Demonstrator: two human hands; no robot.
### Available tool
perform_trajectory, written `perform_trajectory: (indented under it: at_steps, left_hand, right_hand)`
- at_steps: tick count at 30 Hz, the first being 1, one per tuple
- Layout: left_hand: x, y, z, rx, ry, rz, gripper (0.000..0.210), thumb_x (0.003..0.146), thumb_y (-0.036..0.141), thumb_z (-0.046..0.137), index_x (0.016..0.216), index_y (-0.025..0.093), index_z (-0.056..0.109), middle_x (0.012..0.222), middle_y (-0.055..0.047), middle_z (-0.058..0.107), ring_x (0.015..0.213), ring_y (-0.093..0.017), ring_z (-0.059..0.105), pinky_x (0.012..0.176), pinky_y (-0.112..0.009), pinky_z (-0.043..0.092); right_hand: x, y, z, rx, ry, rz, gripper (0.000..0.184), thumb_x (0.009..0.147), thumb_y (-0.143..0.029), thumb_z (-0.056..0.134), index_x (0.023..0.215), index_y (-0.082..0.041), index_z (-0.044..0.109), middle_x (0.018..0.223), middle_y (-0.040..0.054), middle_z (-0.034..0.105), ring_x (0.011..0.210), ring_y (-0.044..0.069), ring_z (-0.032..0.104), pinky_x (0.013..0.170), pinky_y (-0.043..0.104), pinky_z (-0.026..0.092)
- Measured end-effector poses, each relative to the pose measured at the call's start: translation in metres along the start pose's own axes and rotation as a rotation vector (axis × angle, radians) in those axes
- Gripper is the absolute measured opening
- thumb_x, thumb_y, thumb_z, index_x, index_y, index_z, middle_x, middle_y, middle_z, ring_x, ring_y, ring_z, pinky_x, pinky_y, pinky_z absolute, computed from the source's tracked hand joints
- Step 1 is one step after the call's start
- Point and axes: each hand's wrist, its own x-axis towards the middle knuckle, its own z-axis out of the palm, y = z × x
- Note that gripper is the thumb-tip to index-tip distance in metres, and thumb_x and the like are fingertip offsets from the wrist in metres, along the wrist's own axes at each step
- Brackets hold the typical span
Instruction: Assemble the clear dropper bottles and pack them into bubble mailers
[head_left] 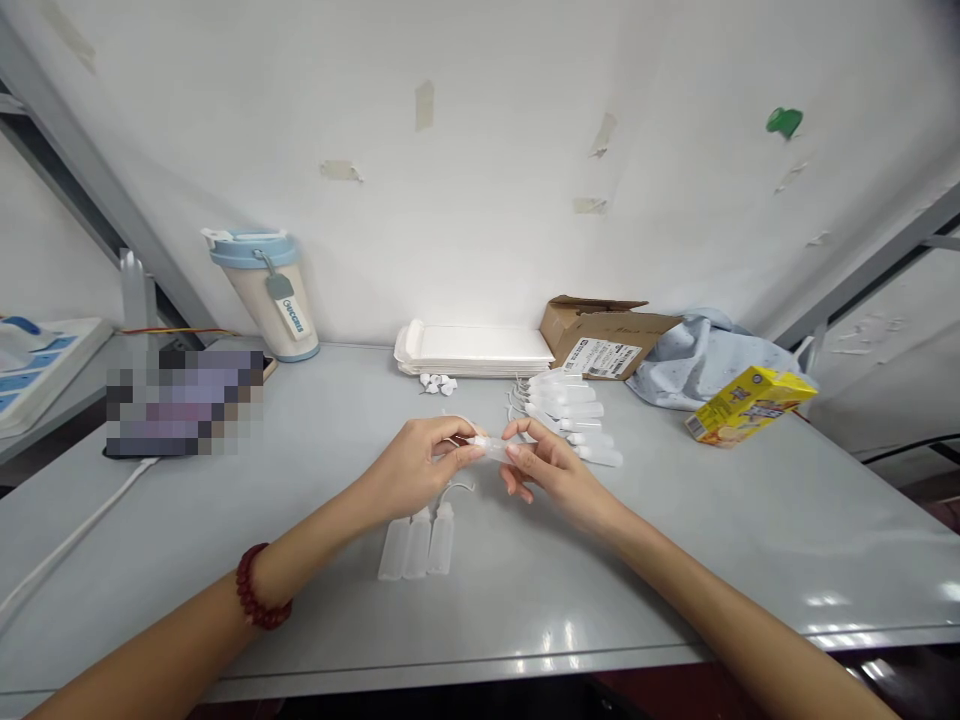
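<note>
Over the middle of the grey table, a small translucent plastic squeeze bottle (495, 449) is pinched between both hands. My left hand (420, 458) grips its white top end, and my right hand (551, 462) has thumb and forefinger closed on its body, the other fingers loosely curled. Below my left hand lie three similar bottles (417, 545) side by side, a thin curved spout showing on one. Beyond my right hand is a pile of more such bottles (562, 400) with curved spouts. Small white caps (438, 383) sit in a cluster behind the hands.
At the back stand a stack of white trays (480, 348), an open cardboard box (607, 340) and light blue cloth (712, 355). A yellow carton (750, 405) is at right. A tumbler (270, 295), a pixelated phone (187, 405) with white cable (75, 535) and a power strip (45, 370) occupy the left.
</note>
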Motion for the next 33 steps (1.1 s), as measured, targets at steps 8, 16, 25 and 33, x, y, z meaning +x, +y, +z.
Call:
perform_trajectory:
  at_steps: [8,16,25,33]
  left_hand:
    - [0.001,-0.002,0.001,-0.014,-0.017,-0.108,0.032,0.083,0.043,0.046,0.078,0.016,0.062,0.078,-0.002,0.062,0.068,-0.015,0.058,0.064,-0.025,0.048]
    - [0.001,-0.005,0.002,-0.086,-0.047,-0.206,0.040,0.083,0.047,0.046,0.058,0.016,0.053,0.058,0.002,0.052,0.053,-0.011,0.050,0.050,-0.021,0.040]
    - [0.000,0.001,0.003,-0.112,-0.049,-0.169,0.034,0.080,0.044,0.053,0.065,0.014,0.061,0.063,0.000,0.057,0.057,-0.011,0.050,0.056,-0.022,0.042]
    - [-0.002,0.003,0.009,-0.041,0.041,-0.103,0.020,0.078,0.034,0.057,0.074,0.016,0.065,0.069,0.000,0.059,0.061,-0.011,0.050,0.057,-0.022,0.041]
  right_hand:
    - [-0.002,-0.001,0.003,-0.121,0.034,-0.031,0.022,0.088,-0.043,0.045,0.093,-0.022,0.038,0.063,-0.0038,0.055,0.053,0.010,0.044,0.056,0.025,0.035]
    - [-0.004,0.011,0.003,-0.799,0.215,-0.413,0.021,0.087,-0.032,0.050,0.103,-0.020,0.049,0.082,0.0054,0.059,0.060,0.014,0.047,0.057,0.028,0.038]
    - [-0.008,-0.002,0.007,-0.645,0.205,-0.299,0.027,0.089,-0.036,0.043,0.091,-0.018,0.063,0.065,0.0015,0.055,0.055,0.012,0.043,0.053,0.026,0.032]
    - [-0.002,0.000,0.002,-0.134,0.146,0.012,0.037,0.083,-0.049,0.049,0.065,-0.017,0.051,0.056,-0.0051,0.029,0.049,0.008,0.025,0.046,0.024,0.019]
